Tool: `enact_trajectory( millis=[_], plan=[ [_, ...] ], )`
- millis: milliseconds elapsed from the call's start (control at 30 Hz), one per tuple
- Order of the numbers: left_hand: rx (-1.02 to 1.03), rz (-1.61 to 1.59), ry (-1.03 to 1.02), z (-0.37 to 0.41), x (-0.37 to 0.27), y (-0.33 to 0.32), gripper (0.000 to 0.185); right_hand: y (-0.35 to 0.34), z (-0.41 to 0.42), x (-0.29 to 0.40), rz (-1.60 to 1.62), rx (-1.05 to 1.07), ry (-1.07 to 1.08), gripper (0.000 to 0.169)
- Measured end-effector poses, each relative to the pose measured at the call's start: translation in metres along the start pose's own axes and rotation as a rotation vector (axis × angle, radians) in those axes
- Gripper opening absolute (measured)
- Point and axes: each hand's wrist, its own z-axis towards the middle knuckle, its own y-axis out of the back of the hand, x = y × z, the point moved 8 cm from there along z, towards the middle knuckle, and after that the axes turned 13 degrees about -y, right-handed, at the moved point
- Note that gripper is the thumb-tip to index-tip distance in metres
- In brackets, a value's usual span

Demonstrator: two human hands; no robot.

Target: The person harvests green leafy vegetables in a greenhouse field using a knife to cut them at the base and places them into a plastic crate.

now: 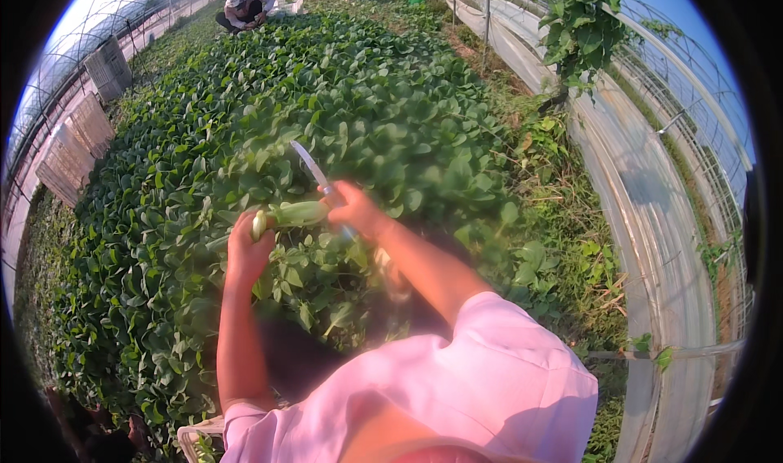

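My right hand (358,211) grips a knife, its narrow blade (311,166) pointing up and to the left above the leaves. A pale green stalk of a leafy vegetable (298,213) lies crosswise between my hands, its right end against my right fingers. My left hand (249,243) is closed around the vegetable's left part, and a pale piece of stalk (259,225) shows by the thumb. Low leafy plants (293,267) grow right below both hands. Haze on the picture blurs the knife's handle and the plants around it.
A dense bed of leafy greens (244,120) stretches ahead. Crates (67,163) stand along the left edge, and a pale crate (199,433) is beside me at lower left. Another person (244,10) crouches far ahead. Plastic sheeting (648,218) and metal hoops run along the right.
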Motion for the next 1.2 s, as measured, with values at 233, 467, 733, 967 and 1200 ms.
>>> enact_trajectory(
  millis=[233,467,733,967,1200],
  plan=[
    [-0.163,-0.697,0.302,-0.025,0.011,-0.031,0.02,0.034,-0.051,0.052,0.045,0.005,0.05,0.051],
    [-0.123,-1.024,0.322,-0.039,0.026,-0.062,0.024,0.056,-0.093,0.087,-0.834,-0.683,0.524,0.041],
    [-0.044,-0.987,0.298,-0.043,0.027,-0.067,0.033,0.004,-0.046,0.034,-0.22,-0.253,0.246,0.036],
    [0.046,-0.905,0.438,-0.052,0.021,-0.087,0.039,0.023,-0.055,0.039,-0.506,-0.562,0.326,0.03],
    [0.04,-0.637,0.25,-0.047,0.005,-0.089,0.039,-0.015,-0.048,0.025,-1.002,-0.462,0.436,0.02]
  ],
)
